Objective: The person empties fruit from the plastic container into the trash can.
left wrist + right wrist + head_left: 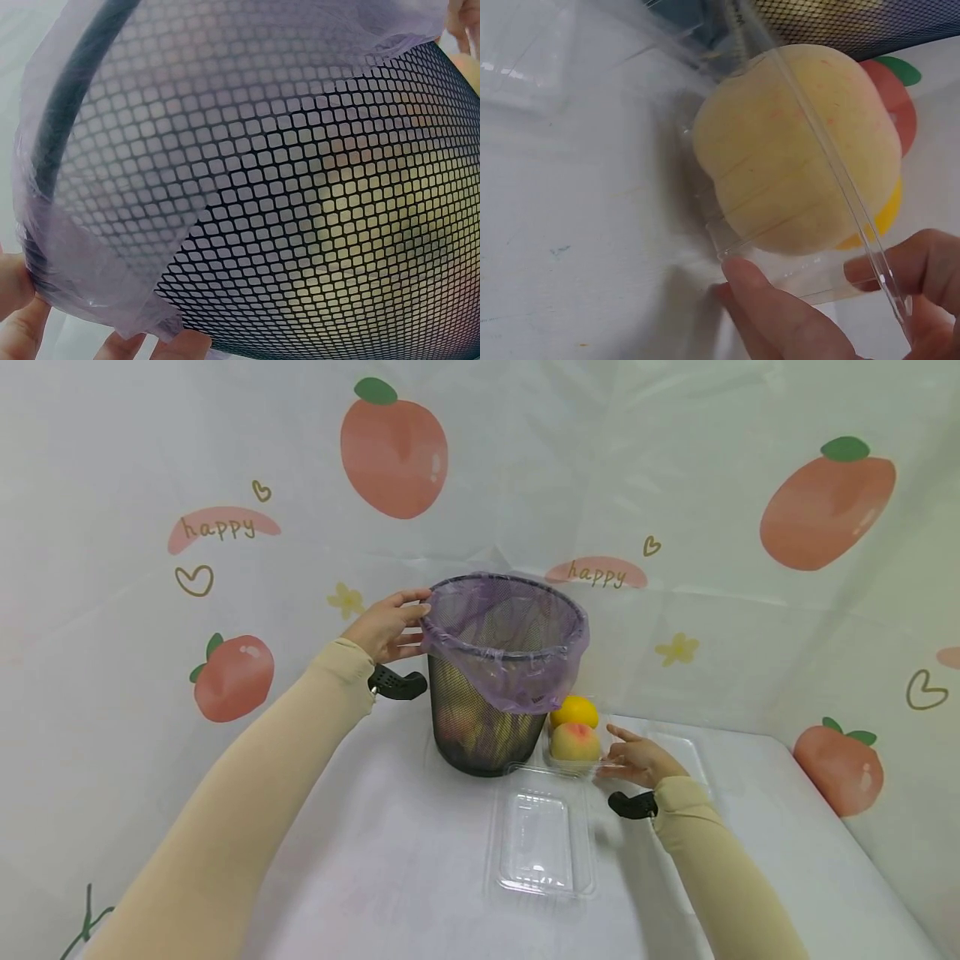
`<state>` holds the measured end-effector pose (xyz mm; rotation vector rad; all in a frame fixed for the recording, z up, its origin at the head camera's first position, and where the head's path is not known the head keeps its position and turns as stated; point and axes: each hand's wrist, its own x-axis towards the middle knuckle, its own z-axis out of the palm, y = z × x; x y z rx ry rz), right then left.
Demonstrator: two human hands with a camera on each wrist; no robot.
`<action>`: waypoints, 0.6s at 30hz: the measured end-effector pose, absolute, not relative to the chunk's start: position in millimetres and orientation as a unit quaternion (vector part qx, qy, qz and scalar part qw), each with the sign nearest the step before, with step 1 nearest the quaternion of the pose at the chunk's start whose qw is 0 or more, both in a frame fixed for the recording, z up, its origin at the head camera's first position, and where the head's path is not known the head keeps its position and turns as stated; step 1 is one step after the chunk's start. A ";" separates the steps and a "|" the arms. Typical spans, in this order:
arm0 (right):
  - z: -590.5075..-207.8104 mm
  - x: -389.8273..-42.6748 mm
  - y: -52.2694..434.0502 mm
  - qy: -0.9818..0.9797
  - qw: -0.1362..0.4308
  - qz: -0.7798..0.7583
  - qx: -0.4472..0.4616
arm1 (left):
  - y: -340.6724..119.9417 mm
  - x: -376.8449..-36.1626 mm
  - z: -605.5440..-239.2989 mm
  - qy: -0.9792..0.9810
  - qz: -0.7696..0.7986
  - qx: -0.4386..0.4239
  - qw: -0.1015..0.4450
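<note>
My left hand (392, 625) holds a black mesh bin (480, 735) at its left rim, its fingertips against the purple bag (517, 681) that lines it and folds over the edge. Yellowish and reddish shapes show blurred through the mesh. Right of the bin, a clear plastic container (832, 154) holds a peach (795, 150) with a yellow round fruit (574, 712) behind it. At this container's right side is my right hand (637, 760), thumb and fingers pinching the clear wall in the right wrist view.
An empty clear plastic tray (538, 843) lies on the white table (375, 860) in front of the bin. Another clear plastic piece (678, 752) lies right of my right hand. A fruit-printed cloth (480, 460) hangs close behind the bin.
</note>
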<state>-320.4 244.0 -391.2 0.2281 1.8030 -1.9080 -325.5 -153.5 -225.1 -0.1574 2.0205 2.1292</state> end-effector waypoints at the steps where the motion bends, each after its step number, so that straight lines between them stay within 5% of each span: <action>1: -390.2 -320.3 244.6 0.664 0.254 -0.699 0.080 | -153.6 -325.8 -225.2 0.683 0.721 -0.053 0.101; 18: -383.7 -316.5 256.7 0.604 0.286 -0.743 0.033 | -153.1 -328.6 -226.4 0.685 0.719 -0.063 0.098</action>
